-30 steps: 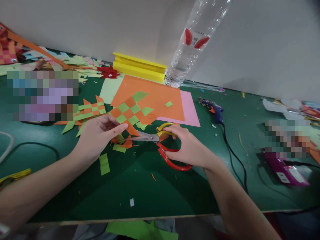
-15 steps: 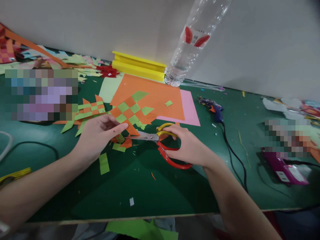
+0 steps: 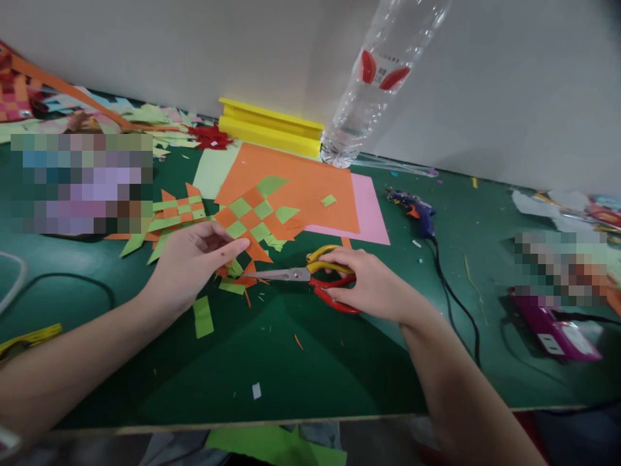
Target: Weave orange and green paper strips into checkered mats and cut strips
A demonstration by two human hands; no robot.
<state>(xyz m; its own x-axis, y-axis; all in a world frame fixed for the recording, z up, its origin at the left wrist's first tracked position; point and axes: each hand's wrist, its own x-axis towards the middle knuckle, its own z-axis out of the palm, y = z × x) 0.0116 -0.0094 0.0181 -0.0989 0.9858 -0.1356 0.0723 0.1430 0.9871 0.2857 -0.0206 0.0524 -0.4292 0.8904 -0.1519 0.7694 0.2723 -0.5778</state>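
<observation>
The left hand (image 3: 191, 265) is pinching the lower edge of the orange-and-green woven paper (image 3: 250, 219), which is lying partly over an orange sheet (image 3: 301, 169); its grip is closing thumb against fingers. The right hand's (image 3: 376, 281) grip is wrapping the handles of the scissors (image 3: 295, 275), whose blades are lying together just below the weave. Loose scraps (image 3: 231, 286) are crowding the blade tips. Behind, a pink sheet (image 3: 371, 213) and a pale green sheet (image 3: 212, 176) are showing from under the orange one; a yellow folded strip (image 3: 272, 129) and a leaning bottle (image 3: 371, 90) are standing near the wall (image 3: 485, 84). A smaller woven piece (image 3: 179, 210) is lying left, a glue gun (image 3: 412, 210) right, its cord running down the table (image 3: 339, 375) near a magenta box (image 3: 555, 327).

The left hand is covering part of both weaves, and the right is hiding part of the handles. The frame is cutting off the bottle's upper end. Pixelation is masking one patch on each side. Whether the tips are touching the scraps, I cannot tell.
</observation>
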